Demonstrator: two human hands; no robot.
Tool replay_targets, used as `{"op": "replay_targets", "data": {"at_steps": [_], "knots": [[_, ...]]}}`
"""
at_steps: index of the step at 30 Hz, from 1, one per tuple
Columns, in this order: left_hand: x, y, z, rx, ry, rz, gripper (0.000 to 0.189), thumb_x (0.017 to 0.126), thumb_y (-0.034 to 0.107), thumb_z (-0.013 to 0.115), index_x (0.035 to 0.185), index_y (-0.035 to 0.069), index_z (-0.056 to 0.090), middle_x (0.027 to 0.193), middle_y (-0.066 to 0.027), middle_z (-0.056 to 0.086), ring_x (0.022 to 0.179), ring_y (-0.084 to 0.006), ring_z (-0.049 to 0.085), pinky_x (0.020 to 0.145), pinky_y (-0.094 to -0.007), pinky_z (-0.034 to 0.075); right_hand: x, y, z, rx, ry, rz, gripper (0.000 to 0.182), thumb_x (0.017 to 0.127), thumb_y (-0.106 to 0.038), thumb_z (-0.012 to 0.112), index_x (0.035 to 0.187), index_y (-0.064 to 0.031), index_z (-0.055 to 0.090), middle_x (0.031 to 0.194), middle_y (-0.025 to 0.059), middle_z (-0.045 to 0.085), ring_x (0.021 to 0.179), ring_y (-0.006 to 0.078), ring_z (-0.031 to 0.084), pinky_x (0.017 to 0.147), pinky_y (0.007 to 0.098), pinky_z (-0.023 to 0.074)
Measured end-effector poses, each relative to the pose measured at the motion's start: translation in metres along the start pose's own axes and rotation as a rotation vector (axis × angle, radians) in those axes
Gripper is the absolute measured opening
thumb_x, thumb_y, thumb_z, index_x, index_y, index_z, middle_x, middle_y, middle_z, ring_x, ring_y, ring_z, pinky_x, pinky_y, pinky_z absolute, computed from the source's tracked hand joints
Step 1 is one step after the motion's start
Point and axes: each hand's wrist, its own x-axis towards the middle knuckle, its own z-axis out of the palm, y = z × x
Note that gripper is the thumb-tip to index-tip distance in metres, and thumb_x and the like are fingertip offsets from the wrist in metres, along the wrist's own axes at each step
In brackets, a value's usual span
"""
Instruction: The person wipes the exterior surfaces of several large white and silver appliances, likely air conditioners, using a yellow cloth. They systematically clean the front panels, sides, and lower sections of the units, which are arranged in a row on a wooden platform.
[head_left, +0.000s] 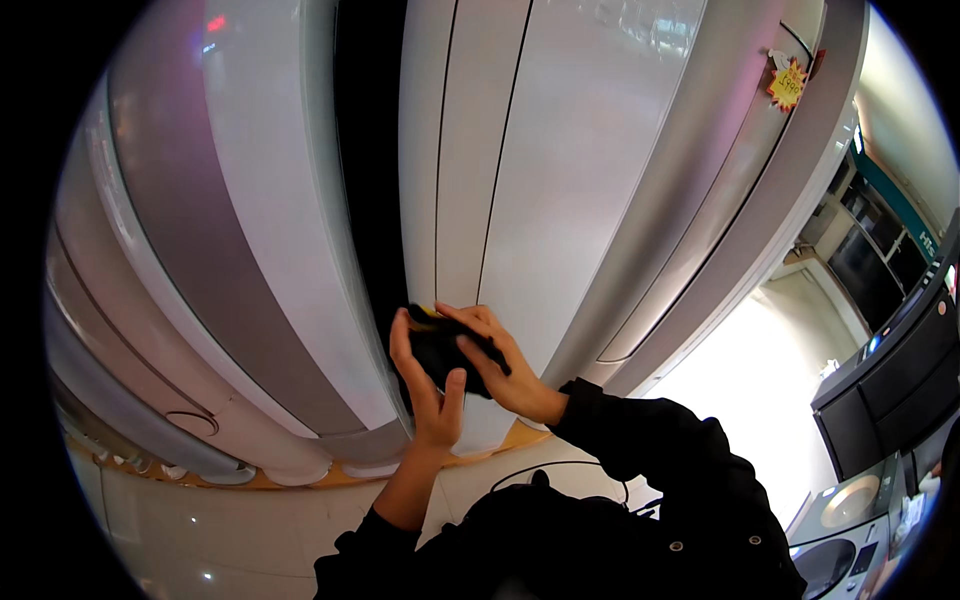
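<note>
My left hand (431, 405) grips the left and lower side of a soft black cloth-like item (442, 356) with a bit of yellow at its top. On its right side, my right hand (499, 364) presses a fold of it between thumb and fingers. Both hands are in front of a tall white cabinet-like appliance, probably a floor-standing air conditioner (562, 165), low on its front. Whether the item touches that panel cannot be told. A black vertical strip (371, 165) runs up just left of the white panel.
More tall appliances (255, 150) stand in a row on a low wooden-edged platform (345, 476). A yellow starburst price tag (787, 86) hangs at upper right. Front-loading washing machines (832, 562) stand at lower right. A black cable (555, 463) loops over the tiled floor beside me.
</note>
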Motion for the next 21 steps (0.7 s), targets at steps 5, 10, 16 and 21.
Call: {"op": "replay_targets", "data": {"at_steps": [5,10,16,21], "knots": [[0.002,0.011,0.014,0.184,0.162,-0.106,0.088,0.097,0.045,0.056,0.157,0.003,0.009,0.161,-0.0204,0.011,0.150,-0.0352,0.013,0.120,-0.0458,0.014,0.000,-0.012,0.013,0.679,-0.017,0.512,0.053,0.104,-0.033,0.048,0.149,-0.0061,0.042,0.136,0.0094,0.051,0.121,0.0175,0.049,0.104,0.0302,0.0396],[-0.016,-0.003,0.022,0.198,0.040,-0.296,0.077,0.097,0.012,0.058,0.158,0.007,0.012,0.162,-0.0226,0.011,0.150,-0.0389,0.014,0.118,-0.0470,0.021,-0.013,0.001,-0.008,0.620,-0.095,0.584,0.064,0.103,-0.041,0.048,0.153,-0.0042,0.034,0.148,0.0126,0.042,0.136,0.0215,0.039,0.115,0.0354,0.0290],[-0.037,-0.027,0.026,-0.084,-0.002,-0.575,0.068,0.099,0.011,0.055,0.157,0.008,0.019,0.150,-0.0217,0.034,0.126,-0.0312,0.046,0.106,-0.0386,0.040,-0.032,0.011,-0.014,0.399,-0.129,0.650,0.069,0.103,-0.038,0.050,0.157,-0.0043,0.024,0.153,0.0125,0.037,0.145,0.0217,0.029,0.118,0.0363,0.0235],[-0.032,-0.010,0.035,-0.151,-0.019,-0.504,0.076,0.093,0.011,0.064,0.156,0.007,0.020,0.142,-0.0170,0.039,0.124,-0.0262,0.048,0.101,-0.0352,0.044,-0.034,0.017,-0.026,0.604,-0.145,0.765,0.067,0.102,-0.036,0.053,0.155,-0.0035,0.028,0.150,0.0112,0.038,0.141,0.0185,0.034,0.116,0.0352,0.0280]]}}
